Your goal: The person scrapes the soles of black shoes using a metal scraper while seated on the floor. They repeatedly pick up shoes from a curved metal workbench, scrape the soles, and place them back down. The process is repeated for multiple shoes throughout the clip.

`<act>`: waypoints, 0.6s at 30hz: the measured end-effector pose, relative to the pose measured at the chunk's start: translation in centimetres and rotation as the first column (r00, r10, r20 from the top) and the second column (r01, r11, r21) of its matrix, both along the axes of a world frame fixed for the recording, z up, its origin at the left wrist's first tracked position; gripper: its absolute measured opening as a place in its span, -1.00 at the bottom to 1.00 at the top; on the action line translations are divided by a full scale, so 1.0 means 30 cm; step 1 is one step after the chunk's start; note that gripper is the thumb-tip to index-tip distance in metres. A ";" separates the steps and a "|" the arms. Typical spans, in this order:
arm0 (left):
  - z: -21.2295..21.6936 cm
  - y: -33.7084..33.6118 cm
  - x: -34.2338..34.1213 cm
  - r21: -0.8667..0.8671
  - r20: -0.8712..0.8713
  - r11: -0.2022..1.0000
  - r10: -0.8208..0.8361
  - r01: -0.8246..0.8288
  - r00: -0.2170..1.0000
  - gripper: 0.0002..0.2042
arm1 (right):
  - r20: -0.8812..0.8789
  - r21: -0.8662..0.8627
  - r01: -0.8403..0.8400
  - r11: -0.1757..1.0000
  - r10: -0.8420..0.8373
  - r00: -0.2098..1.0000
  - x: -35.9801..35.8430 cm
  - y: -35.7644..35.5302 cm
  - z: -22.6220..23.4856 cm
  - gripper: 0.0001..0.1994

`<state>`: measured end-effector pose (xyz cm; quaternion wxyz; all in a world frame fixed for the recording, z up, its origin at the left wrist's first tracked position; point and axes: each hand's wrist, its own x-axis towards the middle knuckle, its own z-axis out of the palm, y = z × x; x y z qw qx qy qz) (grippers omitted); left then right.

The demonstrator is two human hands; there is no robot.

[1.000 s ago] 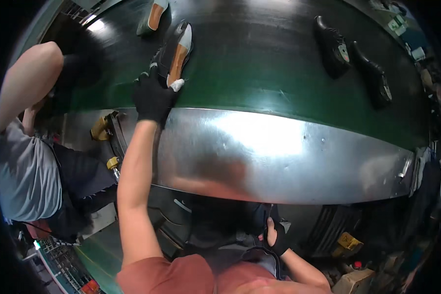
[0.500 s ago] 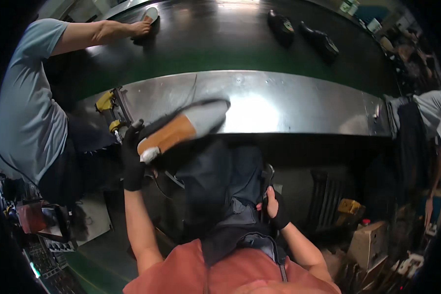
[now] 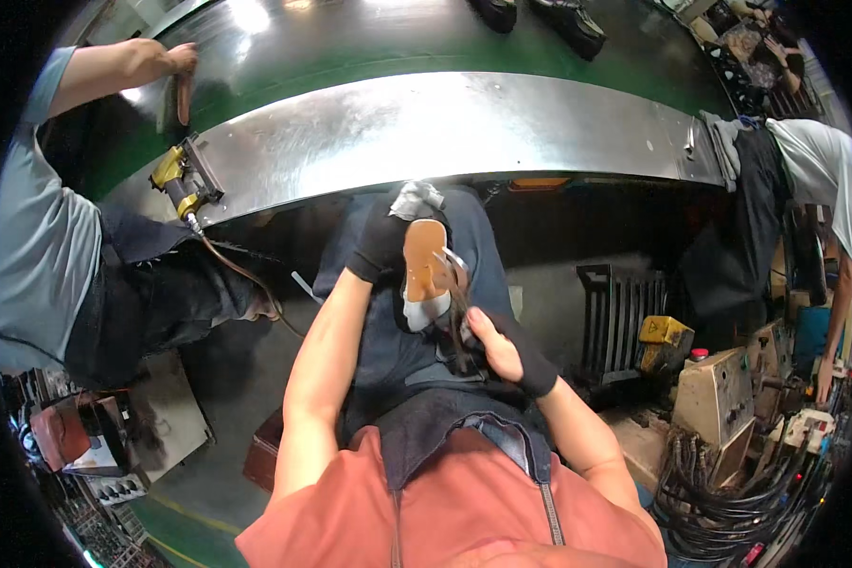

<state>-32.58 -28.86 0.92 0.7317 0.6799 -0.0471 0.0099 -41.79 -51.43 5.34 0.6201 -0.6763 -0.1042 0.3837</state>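
A shoe lies sole up over my lap, its toe toward me. Its underside has a tan insole board (image 3: 423, 248) and a pale forefoot patch (image 3: 424, 312). My gloved left hand (image 3: 385, 239) grips it around the heel end, beside a crumpled white cloth (image 3: 416, 200). My right hand (image 3: 500, 348), gloved with bare fingertips, is closed on a dark hand tool (image 3: 459, 303) that looks like pincers. The tool's shiny tip (image 3: 453, 257) lies over the right side of the insole; whether it touches is unclear.
A metal ledge (image 3: 350, 128) runs ahead, with a yellow nail gun (image 3: 175, 180) and its hose at left. Beyond it, two dark shoes (image 3: 570, 24) stand on a conveyor belt. A co-worker's hand (image 3: 182, 59) holds a shoe at left. A control box (image 3: 715, 398) stands at right.
My left hand has brought the shoe down and right to my lap, turning its toe toward me. My right hand has raised the tool to the shoe. The view has shifted.
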 end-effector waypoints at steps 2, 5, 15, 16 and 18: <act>-0.027 -0.016 0.009 -0.114 0.115 0.993 0.034 -0.021 0.993 -0.60 | -0.194 0.141 0.076 0.987 -0.048 0.980 0.032 0.025 -0.077 -0.51; -0.011 -0.033 -0.011 -0.166 0.121 0.986 0.015 0.005 0.993 -0.57 | -0.506 0.302 0.210 0.930 -0.031 0.862 0.071 0.040 -0.084 -0.48; -0.016 -0.081 -0.070 -0.299 0.009 0.949 0.104 -0.097 0.994 -0.67 | -0.515 0.066 0.064 0.996 -0.021 0.857 0.098 0.016 0.050 -0.53; -0.023 -0.076 -0.064 -0.261 0.000 0.959 0.112 -0.108 0.994 -0.65 | -0.399 -0.020 0.005 1.000 -0.012 0.917 0.084 0.016 0.022 -0.51; -0.030 -0.079 -0.055 -0.184 -0.011 0.975 0.125 -0.125 0.992 -0.59 | 0.180 -0.138 0.207 0.969 -0.181 0.967 0.041 0.092 -0.070 -0.59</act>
